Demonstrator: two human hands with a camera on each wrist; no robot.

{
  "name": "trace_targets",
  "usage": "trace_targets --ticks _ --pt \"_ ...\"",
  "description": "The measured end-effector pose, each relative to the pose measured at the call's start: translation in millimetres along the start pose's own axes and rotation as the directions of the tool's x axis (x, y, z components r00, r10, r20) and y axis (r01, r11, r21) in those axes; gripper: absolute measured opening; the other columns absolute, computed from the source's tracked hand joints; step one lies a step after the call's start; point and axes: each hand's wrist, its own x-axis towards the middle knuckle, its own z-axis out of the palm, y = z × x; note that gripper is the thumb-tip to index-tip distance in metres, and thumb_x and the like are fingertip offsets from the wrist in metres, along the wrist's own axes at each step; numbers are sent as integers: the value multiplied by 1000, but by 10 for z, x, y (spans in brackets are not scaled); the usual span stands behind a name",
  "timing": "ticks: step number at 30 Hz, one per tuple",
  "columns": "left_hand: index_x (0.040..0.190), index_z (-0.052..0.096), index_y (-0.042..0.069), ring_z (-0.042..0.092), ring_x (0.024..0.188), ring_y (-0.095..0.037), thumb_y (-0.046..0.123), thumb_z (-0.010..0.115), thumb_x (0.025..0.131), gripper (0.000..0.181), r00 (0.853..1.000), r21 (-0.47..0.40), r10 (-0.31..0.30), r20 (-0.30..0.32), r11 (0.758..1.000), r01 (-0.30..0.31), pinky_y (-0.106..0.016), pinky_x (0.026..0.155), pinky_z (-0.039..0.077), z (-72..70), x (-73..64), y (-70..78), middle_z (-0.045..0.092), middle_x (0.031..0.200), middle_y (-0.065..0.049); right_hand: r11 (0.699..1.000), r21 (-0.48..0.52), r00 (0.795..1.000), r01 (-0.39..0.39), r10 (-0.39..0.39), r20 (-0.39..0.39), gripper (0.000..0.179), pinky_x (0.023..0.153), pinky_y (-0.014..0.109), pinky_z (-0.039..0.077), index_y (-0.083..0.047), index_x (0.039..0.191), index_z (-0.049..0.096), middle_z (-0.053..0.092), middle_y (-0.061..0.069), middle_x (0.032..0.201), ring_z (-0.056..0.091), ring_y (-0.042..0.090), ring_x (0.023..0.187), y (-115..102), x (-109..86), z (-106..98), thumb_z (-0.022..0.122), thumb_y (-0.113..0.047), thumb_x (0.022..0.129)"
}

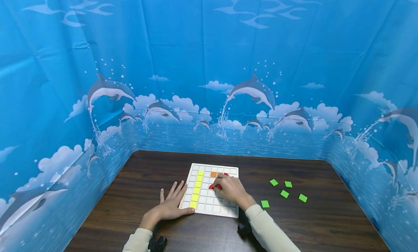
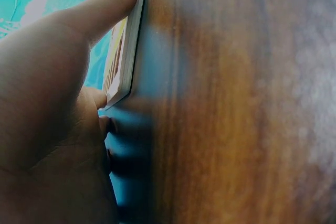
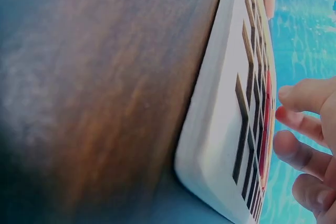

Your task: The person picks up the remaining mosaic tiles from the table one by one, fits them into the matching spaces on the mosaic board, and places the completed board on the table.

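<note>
A white gridded board [image 1: 209,207] lies on the table with a column of yellow tiles [image 1: 196,190] on its left side. Red tiles [image 1: 211,187] sit near its middle, and an orange tile [image 1: 213,174] lies toward the back. My left hand [image 1: 171,205] rests at the board's left front corner, fingers spread and thumb [image 2: 113,3] along the front edge. Over the board, my right hand [image 1: 230,188] has its fingertips right at the red tiles. Its bent fingers [image 3: 294,148] stand apart in the right wrist view, with no tile visible between them.
Several loose green tiles [image 1: 285,194] lie on the dark wooden table [image 1: 326,223] to the right of the board. A blue curtain [image 1: 183,63] printed with dolphins surrounds the table at the back and sides.
</note>
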Motion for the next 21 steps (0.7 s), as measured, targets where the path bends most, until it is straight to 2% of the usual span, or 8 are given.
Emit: trace_targets --ticks 3,6,11,17,21 --pt "174 15 20 -4 167 -43 82 62 89 115 1000 5 10 -11 1000 -10 -83 116 -19 32 18 -49 7 182 -10 1000 6 1000 -14 14 -9 6 57 20 46 -22 100 84 76 -6 101 60 4 69 -5 -32 -24 83 -23 94" --pt "174 14 21 -4 167 -41 83 61 89 116 1000 23 -5 -7 1000 5 -81 118 -19 42 29 -62 6 182 -8 1000 11 1000 -26 26 -9 5 54 19 41 -23 98 83 76 -8 96 53 1 67 -2 -64 -51 83 -22 94" --pt "174 15 20 -4 167 -43 80 64 89 115 1000 2 1 -11 1000 0 -82 116 -20 24 28 -37 7 182 -9 999 -5 999 -45 45 -14 4 50 18 34 -24 96 83 75 -12 89 46 0 63 39 -128 -102 82 -20 93" --pt "174 13 21 -8 166 -43 79 63 90 114 999 28 24 -21 999 -23 -85 112 -22 46 17 -38 5 182 -10 999 14 998 -48 48 -36 4 52 18 38 -24 92 81 74 -13 87 50 -2 64 109 -242 -197 83 -20 93" --pt "173 17 16 -3 167 -44 75 68 89 114 1000 23 -21 0 1000 21 -83 116 -18 -28 -21 65 9 181 -12 997 21 996 -74 75 -43 5 53 19 39 -24 91 81 74 -13 88 51 -2 65 163 -335 -263 83 -19 93"
